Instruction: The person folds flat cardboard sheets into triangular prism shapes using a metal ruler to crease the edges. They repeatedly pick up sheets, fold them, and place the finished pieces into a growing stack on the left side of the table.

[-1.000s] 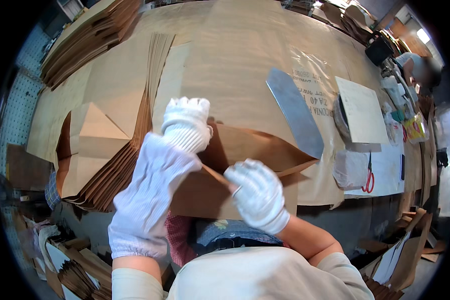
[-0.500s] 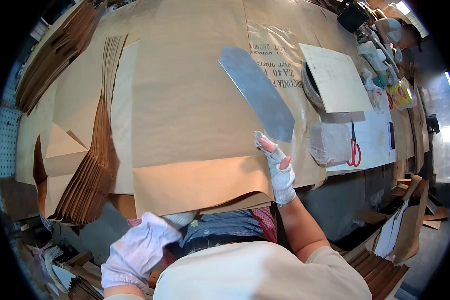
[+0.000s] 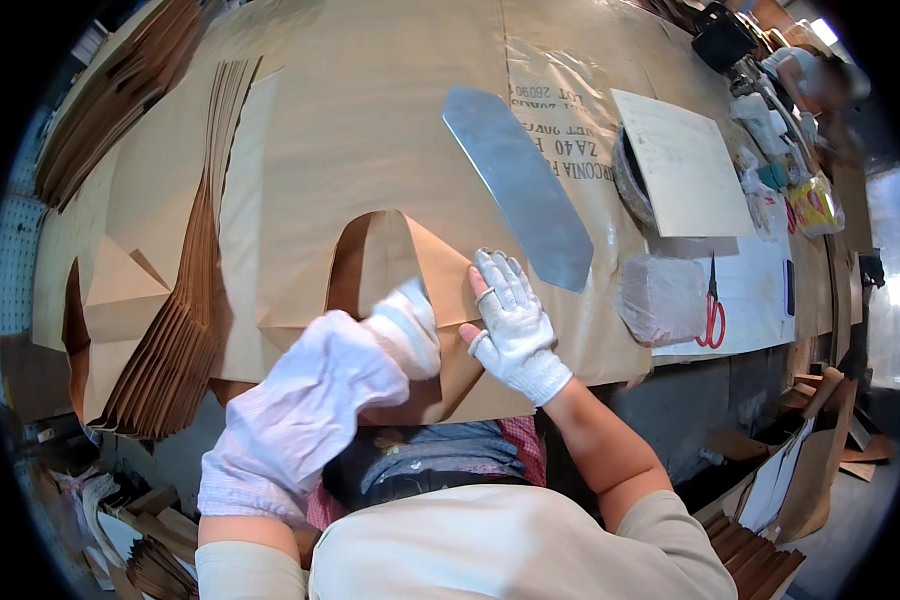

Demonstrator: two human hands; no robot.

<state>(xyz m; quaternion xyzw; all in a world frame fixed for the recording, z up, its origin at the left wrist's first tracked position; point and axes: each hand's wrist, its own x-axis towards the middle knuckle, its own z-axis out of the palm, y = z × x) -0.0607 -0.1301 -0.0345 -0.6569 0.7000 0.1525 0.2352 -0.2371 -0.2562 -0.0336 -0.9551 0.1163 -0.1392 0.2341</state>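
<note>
A large brown paper bag lies flat before me, its near end raised and folded into pointed flaps, with a dark opening between the layers. My right hand, in a white glove with bare thumb and fingertip, rests on the right flap with its fingers stretched out. My left hand wears a white glove under a pale cloth sleeve. It is over the opened fold, smeared by motion, and its fingers cannot be made out. Just beyond my right hand lies a grey flat plate with pointed ends.
Folded brown paper pieces are fanned out at left, with another paper stack behind. At right are a pale board leaning on a round container, a wrapped block and red-handled scissors. Another person works at far right.
The near edge of the paper, a flat folded band before, is now pulled up and spread into pointed flaps. My left hand came up onto it; my right hand moved left onto the paper.
</note>
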